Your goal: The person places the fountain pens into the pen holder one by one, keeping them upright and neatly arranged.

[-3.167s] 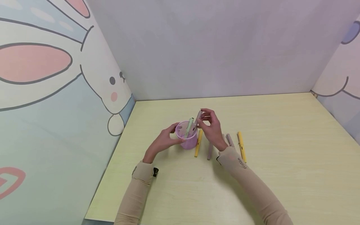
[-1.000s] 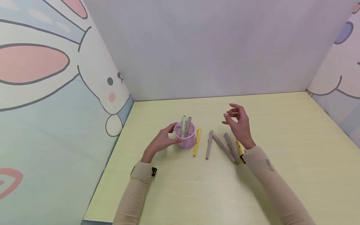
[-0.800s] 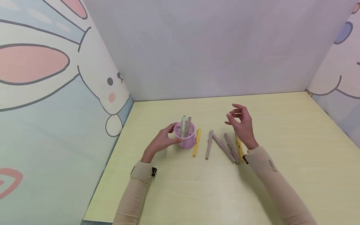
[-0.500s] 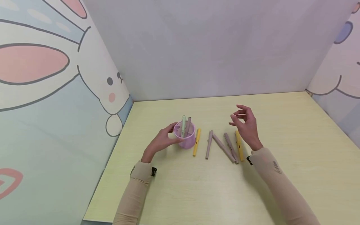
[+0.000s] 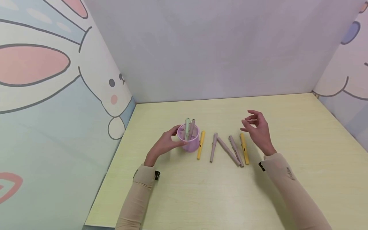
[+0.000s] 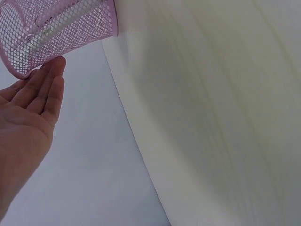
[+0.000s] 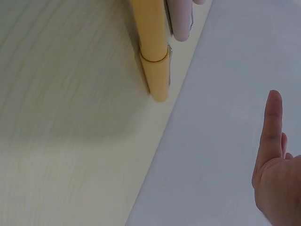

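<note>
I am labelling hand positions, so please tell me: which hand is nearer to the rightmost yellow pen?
Right. The right hand hovers beside the rightmost yellow pen, near its far end; the left hand grips the purple cup, beyond the other lying pens.

The cup (image 5: 192, 146) is lilac-pink mesh; inside, a mint pen (image 5: 187, 128) and a mauve pen (image 5: 192, 127). Outside it are two yellow pens (image 5: 244, 149) and three mauve pens (image 5: 228, 151). The counter (image 5: 198, 195) is pale yellow, wood-grained; the sleeves (image 5: 293, 191) are beige. A rabbit (image 5: 99, 73) in white, pink and blue patterns the left wall (image 5: 54, 143).
</note>
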Demonstrator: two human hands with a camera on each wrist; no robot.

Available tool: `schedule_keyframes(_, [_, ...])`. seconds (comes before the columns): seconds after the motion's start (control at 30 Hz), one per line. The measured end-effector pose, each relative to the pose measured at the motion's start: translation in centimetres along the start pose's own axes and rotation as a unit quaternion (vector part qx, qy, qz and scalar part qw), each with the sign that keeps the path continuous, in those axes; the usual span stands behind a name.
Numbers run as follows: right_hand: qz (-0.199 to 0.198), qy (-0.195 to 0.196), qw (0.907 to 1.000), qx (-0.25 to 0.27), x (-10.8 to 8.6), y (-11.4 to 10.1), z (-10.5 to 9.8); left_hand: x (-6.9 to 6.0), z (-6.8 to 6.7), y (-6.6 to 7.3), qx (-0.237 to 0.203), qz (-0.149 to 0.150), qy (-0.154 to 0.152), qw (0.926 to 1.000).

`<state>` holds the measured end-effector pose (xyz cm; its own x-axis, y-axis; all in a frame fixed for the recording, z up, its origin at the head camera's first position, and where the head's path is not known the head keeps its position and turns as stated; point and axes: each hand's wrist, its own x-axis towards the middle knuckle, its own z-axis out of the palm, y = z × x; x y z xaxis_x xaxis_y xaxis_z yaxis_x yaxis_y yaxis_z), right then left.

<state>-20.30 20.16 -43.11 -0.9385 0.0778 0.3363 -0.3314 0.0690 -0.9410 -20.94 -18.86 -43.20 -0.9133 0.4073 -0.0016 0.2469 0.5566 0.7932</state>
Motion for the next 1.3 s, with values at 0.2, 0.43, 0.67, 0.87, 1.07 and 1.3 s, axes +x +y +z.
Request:
schedule_keyframes(0.2, [0.028,-0.011,0.9995,-0.007,-0.1,0.6,-0.7,0.0,0.0,-0.1,-0.001,0.0,0.0,1.0])
schedule_keyframes(0.43, [0.066,-0.028,0.9968,-0.034,-0.4,1.0,-1.6,0.0,0.1,-0.1,0.0,0.003,0.001,1.0])
schedule_keyframes(0.67, [0.094,-0.043,0.9928,-0.06,-0.5,1.5,-2.5,0.1,0.1,-0.1,0.001,0.0,0.0,1.0])
schedule_keyframes(0.87, [0.115,-0.06,0.9888,-0.073,-0.7,1.8,-2.9,0.1,0.1,-0.2,0.003,0.003,-0.001,1.0])
schedule_keyframes(1.07, [0.137,-0.08,0.9839,-0.082,-0.8,1.6,-3.0,0.2,0.2,-0.2,0.003,0.005,-0.001,1.0])
schedule_keyframes(1.3, [0.149,-0.102,0.98,-0.085,-0.9,1.7,-3.4,0.1,0.1,0.1,0.002,0.003,-0.001,1.0])
